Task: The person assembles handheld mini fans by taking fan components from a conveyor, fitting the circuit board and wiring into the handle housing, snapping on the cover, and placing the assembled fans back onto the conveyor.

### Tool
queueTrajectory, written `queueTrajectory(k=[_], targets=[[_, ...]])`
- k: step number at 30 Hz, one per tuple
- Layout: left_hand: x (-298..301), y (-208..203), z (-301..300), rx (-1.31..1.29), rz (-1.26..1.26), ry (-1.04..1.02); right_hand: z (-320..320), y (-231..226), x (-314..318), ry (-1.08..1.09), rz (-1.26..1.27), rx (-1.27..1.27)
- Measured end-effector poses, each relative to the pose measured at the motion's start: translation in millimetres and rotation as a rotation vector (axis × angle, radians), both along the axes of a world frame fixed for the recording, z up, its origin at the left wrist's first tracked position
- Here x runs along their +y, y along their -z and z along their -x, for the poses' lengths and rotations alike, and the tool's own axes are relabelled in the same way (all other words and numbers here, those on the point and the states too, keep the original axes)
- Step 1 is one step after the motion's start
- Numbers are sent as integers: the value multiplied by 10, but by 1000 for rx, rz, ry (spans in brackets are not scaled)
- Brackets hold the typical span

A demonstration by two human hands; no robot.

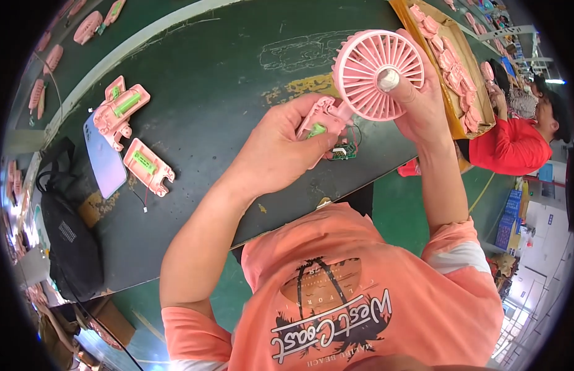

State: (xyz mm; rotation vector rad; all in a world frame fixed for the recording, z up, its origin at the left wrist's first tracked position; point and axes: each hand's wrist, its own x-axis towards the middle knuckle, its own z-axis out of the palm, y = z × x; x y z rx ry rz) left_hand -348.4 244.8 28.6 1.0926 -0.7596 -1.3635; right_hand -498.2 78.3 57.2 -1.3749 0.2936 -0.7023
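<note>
My right hand grips the round pink fan head, thumb pressed on its grille. My left hand holds the pink handle shell joined to that head, with a green battery inside. A small green circuit board hangs on red and black wires just below the handle. Both hands are raised above the dark green table.
Two more pink handle shells with green batteries lie at the table's left, beside a phone. A black bag sits at the left edge. A cardboard box of pink parts stands at the right. A person in red sits beyond.
</note>
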Motion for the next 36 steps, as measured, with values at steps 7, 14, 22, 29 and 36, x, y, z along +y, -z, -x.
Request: queueTrajectory(k=[7, 14, 22, 29, 36], targets=[[-10, 148, 25, 66, 54, 27, -57, -34, 102, 64, 40, 104], [14, 118, -61, 98, -14, 69, -128, 209, 138, 343, 70, 382], [-15, 147, -114, 88, -44, 60, 112, -139, 436, -127, 1308, 144], [-1, 180, -209, 76, -68, 180, 112, -96, 446, -249, 1312, 200], [-1, 207, -60, 263, 21, 182, 99, 36, 404, -100, 1212, 65]])
